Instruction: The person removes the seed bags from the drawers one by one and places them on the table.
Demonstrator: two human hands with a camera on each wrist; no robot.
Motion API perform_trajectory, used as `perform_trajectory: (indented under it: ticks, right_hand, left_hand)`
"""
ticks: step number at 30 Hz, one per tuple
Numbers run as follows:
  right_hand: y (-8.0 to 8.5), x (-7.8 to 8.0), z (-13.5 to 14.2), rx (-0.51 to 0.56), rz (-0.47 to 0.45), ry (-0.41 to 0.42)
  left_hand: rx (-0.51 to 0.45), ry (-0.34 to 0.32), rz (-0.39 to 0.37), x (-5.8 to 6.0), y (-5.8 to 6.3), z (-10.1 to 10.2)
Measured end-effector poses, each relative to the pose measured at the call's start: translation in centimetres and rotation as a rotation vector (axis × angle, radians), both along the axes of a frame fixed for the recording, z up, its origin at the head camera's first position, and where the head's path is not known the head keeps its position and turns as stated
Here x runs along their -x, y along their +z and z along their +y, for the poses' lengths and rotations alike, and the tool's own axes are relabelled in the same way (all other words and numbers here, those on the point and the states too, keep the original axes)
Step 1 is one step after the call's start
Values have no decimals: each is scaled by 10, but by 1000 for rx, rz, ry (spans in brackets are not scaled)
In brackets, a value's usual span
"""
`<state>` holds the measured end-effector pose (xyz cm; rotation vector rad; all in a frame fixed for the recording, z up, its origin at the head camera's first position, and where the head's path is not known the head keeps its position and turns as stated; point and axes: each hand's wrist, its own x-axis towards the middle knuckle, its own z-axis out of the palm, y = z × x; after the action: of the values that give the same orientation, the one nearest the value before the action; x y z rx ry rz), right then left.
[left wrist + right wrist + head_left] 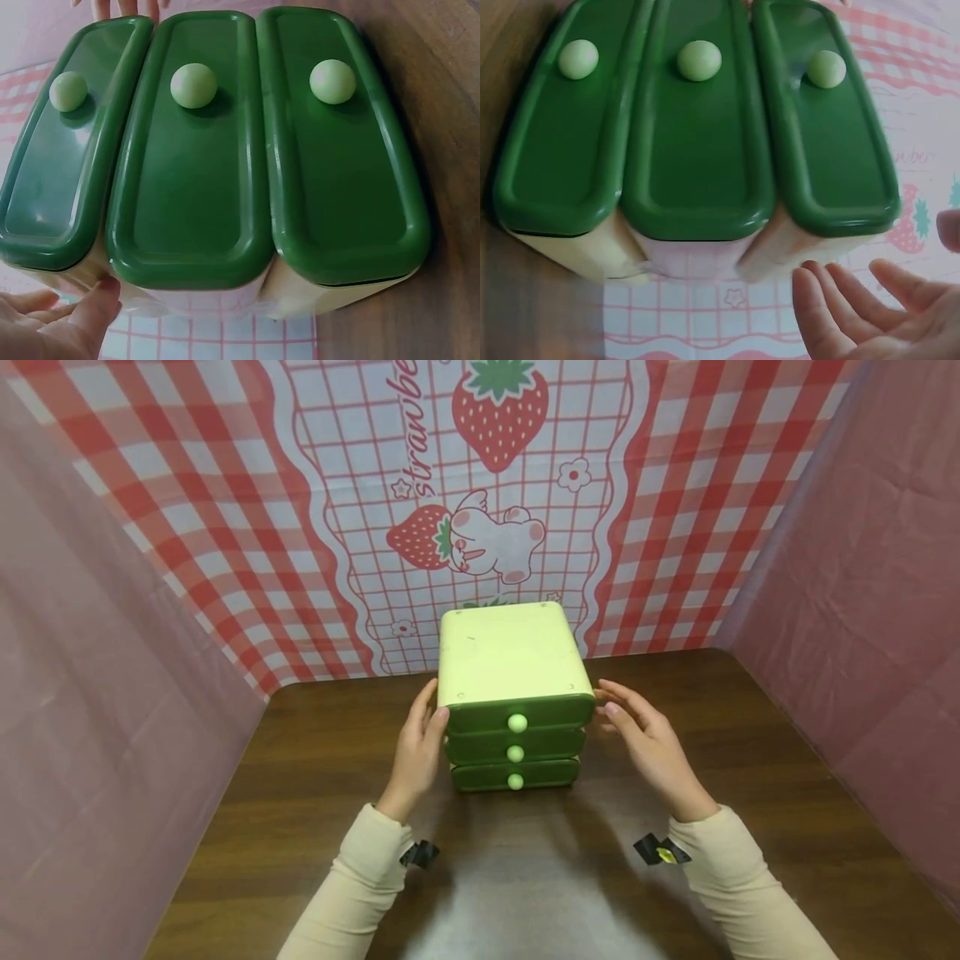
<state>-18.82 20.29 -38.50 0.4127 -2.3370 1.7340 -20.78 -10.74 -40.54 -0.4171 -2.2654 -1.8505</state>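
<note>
A small drawer cabinet (513, 652) stands on the table, with a pale yellow-green top and three dark green drawer fronts, each with a round light green knob (517, 722). All three drawers look pushed in. At the cabinet's left side, my left hand (418, 752) touches the upper part with thumb and fingers, not curled round it. My right hand (652, 752) is beside the right side, fingers loosely extended. In the right wrist view its fingertips (808, 274) lie close to the top drawer's side; whether they touch is hard to tell.
Behind the cabinet hangs a red-and-white checked cloth (675, 485) with strawberry and bunny prints. Pink fabric walls (97, 693) close off both sides. The table (300, 827) is dark brown wood. Black straps (422, 855) sit at both wrists.
</note>
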Motion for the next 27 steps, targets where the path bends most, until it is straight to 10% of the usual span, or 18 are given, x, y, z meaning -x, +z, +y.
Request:
perform_trajectory:
  ticks: [11,27]
  right_hand:
    - [8,-9,-23,96,84,-50]
    - [-5,5,-66,59,-228,157]
  left_hand:
    - [27,90,-46,16,12,0]
    - [-130,89,-213,26,15,8]
